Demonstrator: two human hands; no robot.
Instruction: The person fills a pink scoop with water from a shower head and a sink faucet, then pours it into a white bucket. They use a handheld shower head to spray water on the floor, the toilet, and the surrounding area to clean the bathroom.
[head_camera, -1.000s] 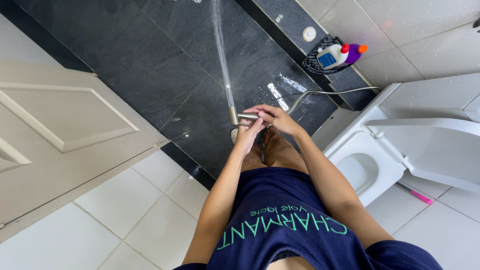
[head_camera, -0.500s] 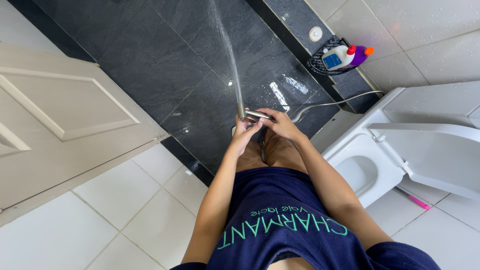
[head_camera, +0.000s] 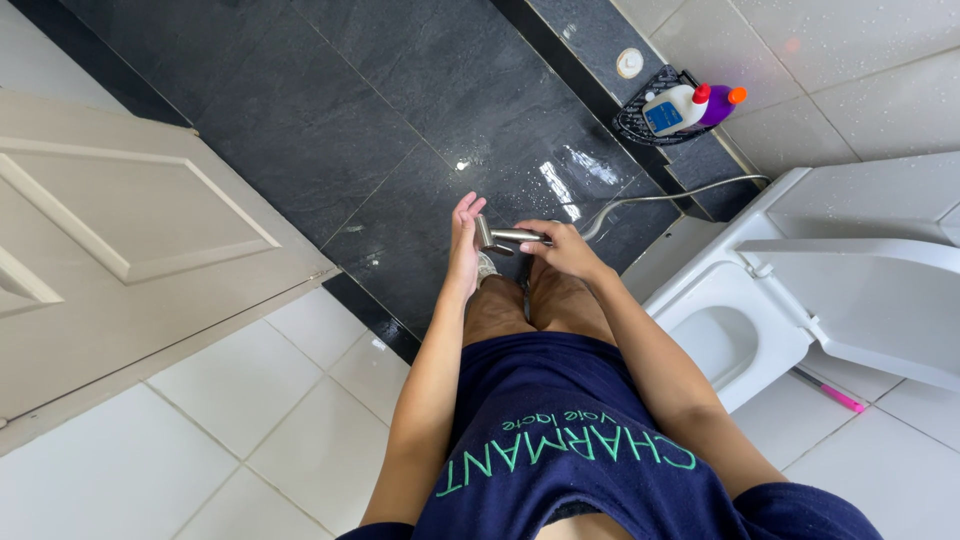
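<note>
Right hand (head_camera: 566, 250) fingers clamp the metal bidet sprayer (head_camera: 508, 237), frame centre: rigid, wet, likely slippery; grip the handle. Left hand (head_camera: 463, 240) fingers apart.

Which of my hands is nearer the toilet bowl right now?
Right. The right hand grips the sprayer on the side next to the toilet bowl; the left hand is open beyond the sprayer head, farther from the bowl.
</note>
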